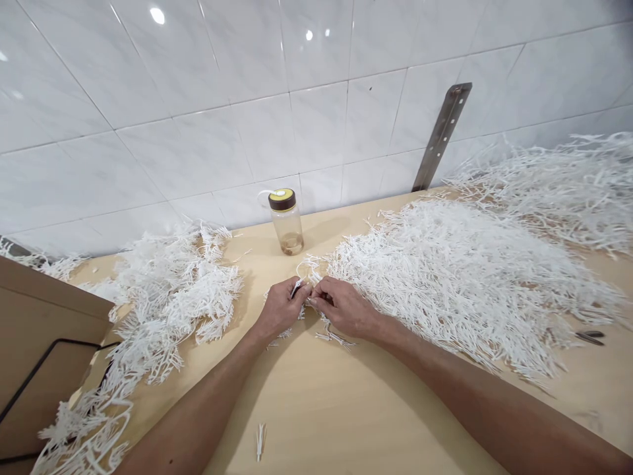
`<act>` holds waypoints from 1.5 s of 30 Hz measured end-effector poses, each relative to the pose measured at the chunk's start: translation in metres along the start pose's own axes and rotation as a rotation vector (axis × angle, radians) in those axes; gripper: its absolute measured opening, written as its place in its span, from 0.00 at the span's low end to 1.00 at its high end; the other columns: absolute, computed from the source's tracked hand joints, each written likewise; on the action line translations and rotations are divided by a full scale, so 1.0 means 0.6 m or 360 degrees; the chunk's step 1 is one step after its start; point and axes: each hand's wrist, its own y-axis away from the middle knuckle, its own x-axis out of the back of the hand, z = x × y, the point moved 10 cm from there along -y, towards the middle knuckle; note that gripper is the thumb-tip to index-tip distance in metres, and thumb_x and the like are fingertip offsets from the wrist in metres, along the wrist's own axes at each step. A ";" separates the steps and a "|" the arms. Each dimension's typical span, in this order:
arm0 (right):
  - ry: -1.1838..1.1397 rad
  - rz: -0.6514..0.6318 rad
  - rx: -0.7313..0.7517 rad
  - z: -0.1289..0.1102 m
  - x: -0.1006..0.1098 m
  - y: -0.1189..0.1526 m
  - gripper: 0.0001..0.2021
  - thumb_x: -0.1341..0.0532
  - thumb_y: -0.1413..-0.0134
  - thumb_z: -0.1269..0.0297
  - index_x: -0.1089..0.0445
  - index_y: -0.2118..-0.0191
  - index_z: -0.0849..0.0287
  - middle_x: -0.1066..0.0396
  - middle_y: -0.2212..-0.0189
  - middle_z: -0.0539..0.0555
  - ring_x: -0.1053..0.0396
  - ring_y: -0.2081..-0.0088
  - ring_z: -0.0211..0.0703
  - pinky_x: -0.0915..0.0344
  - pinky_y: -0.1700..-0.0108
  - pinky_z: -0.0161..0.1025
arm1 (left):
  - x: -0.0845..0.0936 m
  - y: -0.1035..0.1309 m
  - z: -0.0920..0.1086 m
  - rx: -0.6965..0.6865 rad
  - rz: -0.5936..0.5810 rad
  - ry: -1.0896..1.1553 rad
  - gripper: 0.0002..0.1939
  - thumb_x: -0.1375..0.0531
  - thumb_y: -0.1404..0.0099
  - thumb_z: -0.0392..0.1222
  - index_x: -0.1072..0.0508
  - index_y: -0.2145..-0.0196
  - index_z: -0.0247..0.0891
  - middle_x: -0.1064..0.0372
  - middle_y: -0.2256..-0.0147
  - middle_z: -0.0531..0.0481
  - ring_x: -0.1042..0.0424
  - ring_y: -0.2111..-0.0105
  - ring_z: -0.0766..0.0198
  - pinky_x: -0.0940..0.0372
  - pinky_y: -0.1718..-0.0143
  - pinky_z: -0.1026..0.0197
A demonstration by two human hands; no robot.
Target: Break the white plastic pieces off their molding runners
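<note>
Standing beyond left hand (283, 306): lidded bottle (287, 225)

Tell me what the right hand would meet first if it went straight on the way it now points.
Probably the left hand, just ahead of the right hand; whether the two touch is unclear.

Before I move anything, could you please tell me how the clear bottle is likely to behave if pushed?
The clear bottle is probably light, as little shows inside beyond brownish matter at its base. Being taller than wide, it may tip if pushed near the lid. Its rounded side suggests it could roll once toppled.
</note>
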 end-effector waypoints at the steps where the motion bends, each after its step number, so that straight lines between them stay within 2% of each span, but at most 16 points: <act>1: -0.0007 -0.0015 0.0025 -0.002 -0.001 -0.001 0.09 0.44 0.41 0.70 0.38 0.73 0.57 0.35 0.73 0.49 0.40 0.71 0.38 0.44 0.67 0.37 | 0.001 0.000 -0.001 0.0006 0.0016 -0.0018 0.18 0.46 0.35 0.51 0.39 0.78 0.38 0.44 0.79 0.56 0.44 0.75 0.67 0.47 0.72 0.63; 6: -0.0047 -0.0111 0.0145 -0.008 -0.008 -0.005 0.10 0.46 0.39 0.70 0.41 0.73 0.57 0.37 0.72 0.49 0.41 0.71 0.38 0.44 0.66 0.37 | 0.003 -0.001 -0.009 0.0050 0.0094 -0.0119 0.18 0.46 0.36 0.51 0.39 0.78 0.38 0.45 0.80 0.57 0.45 0.76 0.67 0.50 0.73 0.63; 12: -0.0065 -0.0167 0.0171 -0.007 -0.007 -0.003 0.10 0.48 0.37 0.69 0.41 0.71 0.57 0.38 0.71 0.49 0.41 0.70 0.38 0.44 0.65 0.37 | 0.004 0.003 -0.007 0.0047 0.0133 -0.0145 0.17 0.46 0.36 0.50 0.39 0.79 0.39 0.46 0.81 0.57 0.46 0.77 0.67 0.50 0.73 0.63; 18: 0.0158 -0.0158 0.0240 -0.014 -0.012 0.003 0.10 0.51 0.35 0.70 0.43 0.70 0.56 0.38 0.69 0.51 0.41 0.69 0.41 0.43 0.64 0.40 | 0.005 0.007 -0.004 0.0035 0.0220 -0.0226 0.17 0.46 0.35 0.48 0.41 0.79 0.39 0.44 0.81 0.57 0.45 0.77 0.66 0.50 0.73 0.62; 21: 0.0256 -0.0163 0.0224 -0.022 -0.022 0.008 0.09 0.51 0.35 0.71 0.43 0.69 0.56 0.38 0.68 0.52 0.41 0.70 0.41 0.43 0.65 0.40 | 0.017 0.003 -0.008 0.0036 0.0296 -0.0286 0.17 0.46 0.36 0.47 0.43 0.80 0.40 0.44 0.81 0.56 0.45 0.78 0.66 0.50 0.73 0.62; 24: 0.0235 -0.0179 0.0247 -0.039 -0.032 0.016 0.08 0.50 0.36 0.71 0.41 0.68 0.56 0.37 0.67 0.52 0.39 0.70 0.41 0.42 0.66 0.40 | 0.042 -0.002 -0.028 0.0159 0.0408 -0.0313 0.17 0.46 0.36 0.47 0.42 0.79 0.40 0.44 0.82 0.57 0.45 0.78 0.66 0.51 0.74 0.62; 26: 0.0188 -0.0064 0.0221 -0.042 -0.019 0.015 0.08 0.49 0.36 0.70 0.40 0.68 0.56 0.36 0.68 0.52 0.38 0.69 0.41 0.41 0.66 0.39 | 0.050 -0.005 -0.035 0.0182 0.0410 -0.0270 0.16 0.46 0.36 0.48 0.40 0.79 0.40 0.44 0.82 0.57 0.45 0.78 0.66 0.50 0.73 0.63; 30: 0.0107 0.0306 0.0059 -0.019 0.032 0.008 0.06 0.46 0.38 0.67 0.37 0.68 0.57 0.34 0.73 0.50 0.37 0.71 0.40 0.41 0.67 0.37 | 0.034 -0.009 -0.030 0.0097 0.0240 -0.0025 0.18 0.45 0.35 0.51 0.38 0.78 0.38 0.45 0.80 0.57 0.45 0.77 0.67 0.49 0.73 0.63; 35: 0.0162 0.0447 -0.0027 0.012 0.062 0.002 0.06 0.44 0.40 0.67 0.34 0.68 0.57 0.30 0.74 0.50 0.35 0.72 0.40 0.39 0.67 0.38 | 0.025 -0.007 -0.031 0.0122 0.0162 0.0213 0.21 0.43 0.36 0.56 0.38 0.78 0.37 0.48 0.80 0.58 0.48 0.77 0.69 0.49 0.74 0.64; 39: 0.0378 0.0627 -0.0025 0.022 0.090 0.005 0.05 0.44 0.42 0.70 0.33 0.68 0.58 0.30 0.70 0.53 0.33 0.70 0.43 0.38 0.65 0.40 | 0.020 -0.006 -0.034 0.0177 0.0109 0.0222 0.21 0.44 0.35 0.57 0.30 0.73 0.36 0.44 0.80 0.57 0.46 0.77 0.68 0.48 0.74 0.64; 42: 0.0489 0.0798 0.0011 0.014 0.112 0.012 0.05 0.45 0.42 0.71 0.31 0.63 0.60 0.30 0.63 0.57 0.34 0.70 0.42 0.36 0.65 0.41 | 0.018 -0.006 -0.034 0.0189 0.0098 0.0206 0.21 0.43 0.36 0.58 0.27 0.71 0.35 0.40 0.79 0.56 0.44 0.77 0.68 0.47 0.73 0.64; 45: 0.0365 0.0739 0.0217 -0.019 0.102 0.015 0.06 0.45 0.39 0.71 0.31 0.62 0.58 0.30 0.64 0.56 0.32 0.69 0.41 0.34 0.65 0.39 | 0.017 -0.006 -0.031 0.0171 0.0094 0.0208 0.21 0.43 0.36 0.57 0.28 0.72 0.35 0.40 0.78 0.56 0.43 0.76 0.67 0.46 0.72 0.64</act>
